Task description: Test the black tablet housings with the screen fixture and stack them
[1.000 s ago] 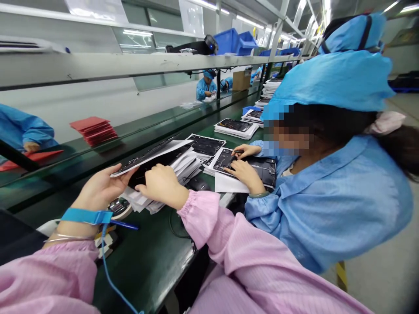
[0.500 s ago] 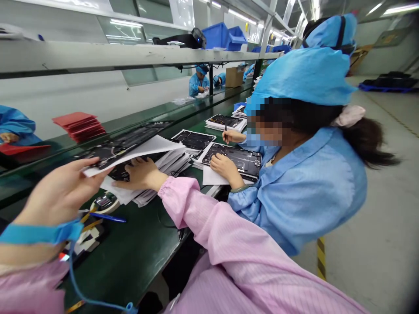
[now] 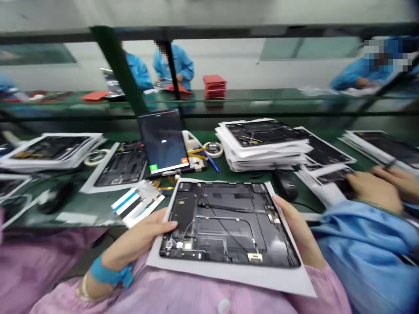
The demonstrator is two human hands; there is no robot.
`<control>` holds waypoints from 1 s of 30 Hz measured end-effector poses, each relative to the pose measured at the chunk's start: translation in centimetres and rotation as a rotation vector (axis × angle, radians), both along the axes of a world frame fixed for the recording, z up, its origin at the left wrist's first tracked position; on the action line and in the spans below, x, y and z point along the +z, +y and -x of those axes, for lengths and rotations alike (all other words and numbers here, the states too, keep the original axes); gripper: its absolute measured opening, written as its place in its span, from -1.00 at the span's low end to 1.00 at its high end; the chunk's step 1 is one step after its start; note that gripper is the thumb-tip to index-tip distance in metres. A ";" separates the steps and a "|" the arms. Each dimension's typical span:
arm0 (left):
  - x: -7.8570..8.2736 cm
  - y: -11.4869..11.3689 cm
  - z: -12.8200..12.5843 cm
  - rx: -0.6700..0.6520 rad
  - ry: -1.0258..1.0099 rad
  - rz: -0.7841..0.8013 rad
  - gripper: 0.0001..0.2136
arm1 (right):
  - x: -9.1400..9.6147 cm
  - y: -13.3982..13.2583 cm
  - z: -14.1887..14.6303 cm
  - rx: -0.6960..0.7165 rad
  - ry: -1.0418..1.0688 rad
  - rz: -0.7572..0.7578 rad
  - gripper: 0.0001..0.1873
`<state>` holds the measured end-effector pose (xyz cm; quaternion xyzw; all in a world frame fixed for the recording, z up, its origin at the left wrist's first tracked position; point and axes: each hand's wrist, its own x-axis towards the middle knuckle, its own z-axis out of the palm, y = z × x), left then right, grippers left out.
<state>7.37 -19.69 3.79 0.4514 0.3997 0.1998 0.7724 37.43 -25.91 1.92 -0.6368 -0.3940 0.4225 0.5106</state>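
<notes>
Between my hands lies a black tablet housing (image 3: 225, 222), its inner side up, with thin cables and small metal parts showing. A white paper sheet (image 3: 229, 277) is under it and sticks out toward me. My left hand (image 3: 155, 226) grips the left edge, thumb on top of the housing. My right hand (image 3: 297, 226) holds the right edge, its fingers mostly hidden beneath the sheet. The housing is over the table's front edge, close to my body. A blue wrist strap (image 3: 109, 270) is around my left wrist.
Behind the housing stands a lit screen (image 3: 165, 141). A stack of housings and paper (image 3: 265, 152) is right of it, near a black mouse (image 3: 285, 185). White-and-blue strips (image 3: 139, 203) lie at left. A co-worker's blue sleeve (image 3: 366, 244) is close on my right.
My view has swung from the right to straight ahead. The housing and sheet, lifted at the stack before, are now in front of me, and my right hand has left the stack for their right edge.
</notes>
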 end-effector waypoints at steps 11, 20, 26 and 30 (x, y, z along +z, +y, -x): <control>-2.0 6.9 1.7 0.004 0.971 -1.283 -0.77 | 0.6 0.4 -2.8 -0.015 0.264 0.184 -0.50; -1.7 10.9 2.8 0.100 0.766 -1.308 -0.92 | 1.9 -0.5 -3.5 -0.151 0.218 0.225 -0.47; 2.2 11.0 3.1 0.036 0.438 -0.990 -0.90 | -0.4 4.9 -0.6 0.095 0.214 0.131 -0.57; 2.0 10.4 2.2 -0.108 0.259 -0.832 -0.88 | -2.3 7.7 -0.4 0.218 -0.072 0.097 -0.55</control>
